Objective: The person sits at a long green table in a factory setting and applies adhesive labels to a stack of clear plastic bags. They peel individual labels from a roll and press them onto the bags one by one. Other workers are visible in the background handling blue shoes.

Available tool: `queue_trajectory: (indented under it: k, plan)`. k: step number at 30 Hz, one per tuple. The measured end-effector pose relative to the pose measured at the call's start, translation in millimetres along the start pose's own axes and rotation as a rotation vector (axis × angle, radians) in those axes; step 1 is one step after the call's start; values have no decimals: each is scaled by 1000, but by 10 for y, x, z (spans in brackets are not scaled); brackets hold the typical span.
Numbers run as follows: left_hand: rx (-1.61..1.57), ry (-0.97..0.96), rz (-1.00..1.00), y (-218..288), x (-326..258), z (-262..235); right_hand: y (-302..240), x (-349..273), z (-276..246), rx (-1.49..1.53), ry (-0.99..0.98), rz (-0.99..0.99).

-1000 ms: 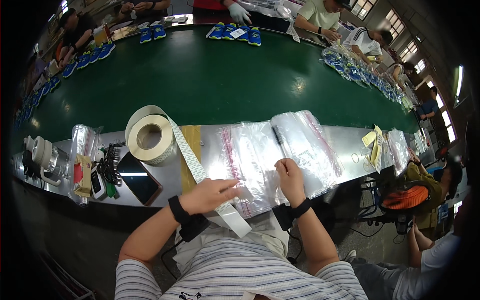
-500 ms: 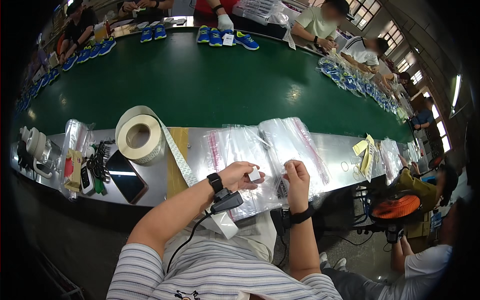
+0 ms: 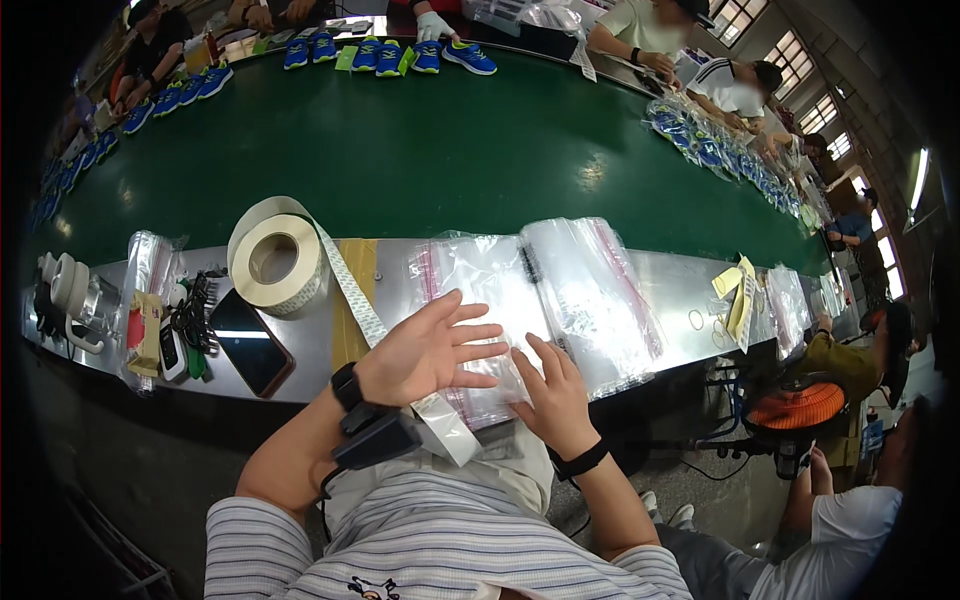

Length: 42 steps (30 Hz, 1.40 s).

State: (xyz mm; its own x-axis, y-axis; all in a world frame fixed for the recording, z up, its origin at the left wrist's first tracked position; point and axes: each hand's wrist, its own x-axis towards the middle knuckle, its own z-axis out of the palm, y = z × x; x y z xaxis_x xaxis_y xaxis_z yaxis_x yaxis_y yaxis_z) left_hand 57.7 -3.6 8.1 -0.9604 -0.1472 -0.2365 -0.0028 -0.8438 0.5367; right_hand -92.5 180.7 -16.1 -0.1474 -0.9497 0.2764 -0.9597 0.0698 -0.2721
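My left hand [image 3: 432, 350] is open, palm turned up, fingers spread and nothing in it. It hovers over the left pile of clear zip bags [image 3: 480, 270], beside the loose end of a white label strip [image 3: 445, 428]. My right hand [image 3: 556, 393] is open too, its fingers apart above the lower part of the bags. Further right lies a second pile of clear bags [image 3: 590, 290] with a pink seal line. The strip runs from a large roll of labels [image 3: 312, 290] on the metal table edge, left of the bags.
A phone [image 3: 252, 345], black cables [image 3: 198, 318] and a clear jug [image 3: 95, 300] stand on the left. Yellow paper [image 3: 741, 305] and rubber bands lie at right. Across the green belt [image 3: 400, 160] are blue shoes [image 3: 470, 58] and co-workers. An orange fan [image 3: 795, 404] stands right.
The small white label in my left hand is gone, and that hand has opened and moved left. My right hand has lowered and opened. Across the belt, shoes and a gloved hand have shifted.
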Motion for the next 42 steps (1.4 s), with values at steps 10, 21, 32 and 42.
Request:
queue_trajectory:
  k: [10, 21, 32, 42]
  plan:
    - [-15, 284, 13, -439, 84, -378, 661, 85, -167, 1150, 631, 925]
    - [764, 353, -435, -431, -892, -496, 416, -219, -280, 25, 521, 535]
    - [467, 237, -101, -709, -897, -299, -575, 223, 246, 1244, -557, 452]
    - [1460, 527, 522, -433, -1125, -20, -828, 458, 260, 1152, -340, 204]
